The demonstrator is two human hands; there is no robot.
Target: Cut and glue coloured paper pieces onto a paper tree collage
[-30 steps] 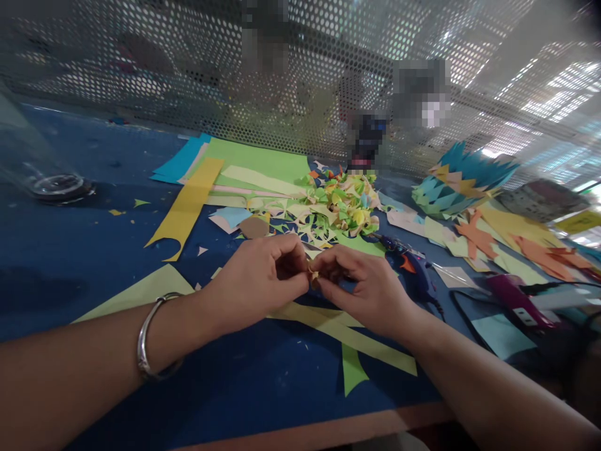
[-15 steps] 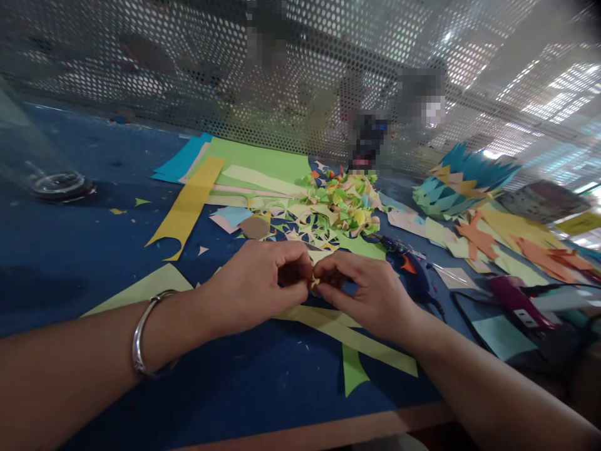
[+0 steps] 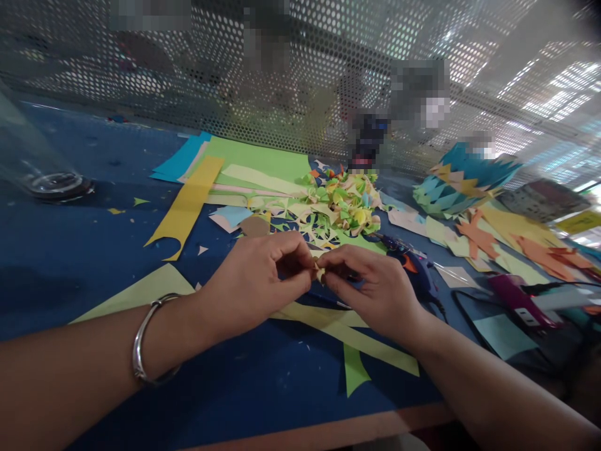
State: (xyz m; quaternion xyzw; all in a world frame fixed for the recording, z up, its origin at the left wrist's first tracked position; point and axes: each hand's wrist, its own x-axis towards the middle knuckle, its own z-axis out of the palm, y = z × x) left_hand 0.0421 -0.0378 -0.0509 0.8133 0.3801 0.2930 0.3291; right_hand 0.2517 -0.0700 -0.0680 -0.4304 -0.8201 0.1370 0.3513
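A small piece of pale yellow paper [image 3: 320, 274], curled or folded, is pinched between the fingertips of both hands over the blue table. My left hand [image 3: 263, 282], with a silver bangle on its wrist, closes thumb and forefinger on the paper's left side. From the right, my right hand [image 3: 375, 285] grips it with thumb and fingers, hiding part of it. Behind the hands lie cut paper scraps [image 3: 319, 228] and a heap of small curled paper pieces [image 3: 352, 203]. Pale yellow strips [image 3: 366, 347] and a green offcut [image 3: 354, 369] rest below the hands.
A blue hot glue gun [image 3: 417, 269] lies right of my right hand. Beyond it are a purple power strip [image 3: 523, 300] with cables and a spiky paper crown [image 3: 462, 185]. At left stand a clear container [image 3: 56, 181] and a yellow strip [image 3: 190, 203]; a perforated metal screen [image 3: 206, 81] runs behind.
Both hands have shifted very slightly, and the pinched paper has turned so that more of it shows between the fingertips. Other things lie as before.
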